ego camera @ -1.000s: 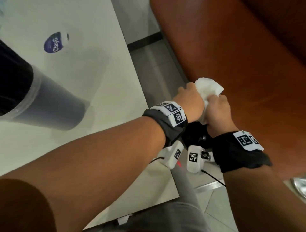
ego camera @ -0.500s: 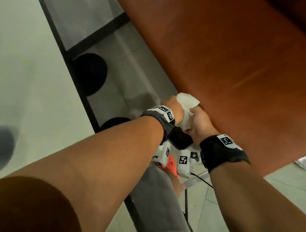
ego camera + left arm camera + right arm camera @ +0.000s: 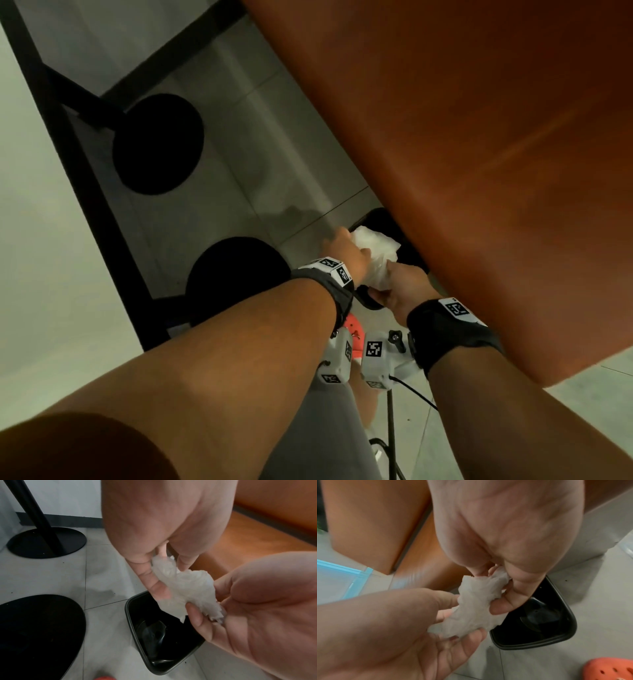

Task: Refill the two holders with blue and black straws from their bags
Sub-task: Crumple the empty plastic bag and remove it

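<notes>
Both hands are together over a bin on the floor, each pinching the same crumpled white wad. Left hand (image 3: 346, 255) grips one end, thumb and fingers curled on it; right hand (image 3: 402, 286) grips the other end the same way. The wad (image 3: 185, 589) looks like thin crinkled plastic or tissue, can't tell which; could be an emptied straw bag, but nothing confirms it.

Left to right in the head view: pale counter (image 3: 30, 240) edge at far left, two round black table bases (image 3: 157, 144) on the tiled floor, then the hands, then the black bin (image 3: 164, 639) directly under the wad, then an orange bench seat (image 3: 479, 171) filling the right side. Bin holds dark, shiny stuff, unidentifiable.

Task status: no holders, no blue or black straws, no straw bags in any view, so refill progress can't be read from here. My guess is this is a disposal step: waste held over the bin, not yet dropped. Whether both holders are full or one is pending, can't tell.

Orange clog (image 3: 611, 669) on the floor near the bin.
</notes>
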A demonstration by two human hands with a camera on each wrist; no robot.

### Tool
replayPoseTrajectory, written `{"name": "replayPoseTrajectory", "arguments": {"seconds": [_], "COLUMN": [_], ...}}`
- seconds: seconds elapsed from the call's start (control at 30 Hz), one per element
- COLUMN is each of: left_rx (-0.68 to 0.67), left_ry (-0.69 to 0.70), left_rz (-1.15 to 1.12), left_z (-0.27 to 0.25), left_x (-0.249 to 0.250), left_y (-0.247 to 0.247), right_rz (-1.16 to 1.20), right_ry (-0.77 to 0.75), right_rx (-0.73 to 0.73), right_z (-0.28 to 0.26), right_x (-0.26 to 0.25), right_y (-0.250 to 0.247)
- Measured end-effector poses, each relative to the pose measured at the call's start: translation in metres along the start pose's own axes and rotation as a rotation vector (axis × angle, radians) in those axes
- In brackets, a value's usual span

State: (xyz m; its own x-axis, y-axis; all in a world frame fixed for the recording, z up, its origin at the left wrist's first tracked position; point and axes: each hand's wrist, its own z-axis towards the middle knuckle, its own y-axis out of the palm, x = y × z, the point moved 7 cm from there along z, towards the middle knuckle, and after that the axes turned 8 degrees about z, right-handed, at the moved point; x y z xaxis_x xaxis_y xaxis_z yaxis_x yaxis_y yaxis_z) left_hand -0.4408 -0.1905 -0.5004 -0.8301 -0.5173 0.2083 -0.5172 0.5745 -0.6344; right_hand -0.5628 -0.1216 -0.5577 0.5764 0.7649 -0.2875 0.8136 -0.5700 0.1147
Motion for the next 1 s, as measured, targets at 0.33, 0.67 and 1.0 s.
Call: {"name": "replayPoseTrajectory", "arguments": {"seconds": [0.33, 0.67, 1.0], "left_rx": [-0.153, -0.153, 0.098], "left_ry": [0.128, 0.221, 0.405], "left_rz": [0.265, 0.093, -0.176], "left_z": [0.017, -0.014, -0.122], "left_x": [-0.003, 0.033, 0.093], "left_y": [0.019, -0.007, -0.118], "right_rz": [-0.147, -0.236, -0.335], "right_ry": [-0.044, -0.118, -0.485], "right_rx": [0.059, -0.004, -0.057], "right_z": [0.022, -0.004, -0.143], "right_x": [-0.012, -0.025, -0.114], "right_y": [-0.015, -0.018, 0.014]}}
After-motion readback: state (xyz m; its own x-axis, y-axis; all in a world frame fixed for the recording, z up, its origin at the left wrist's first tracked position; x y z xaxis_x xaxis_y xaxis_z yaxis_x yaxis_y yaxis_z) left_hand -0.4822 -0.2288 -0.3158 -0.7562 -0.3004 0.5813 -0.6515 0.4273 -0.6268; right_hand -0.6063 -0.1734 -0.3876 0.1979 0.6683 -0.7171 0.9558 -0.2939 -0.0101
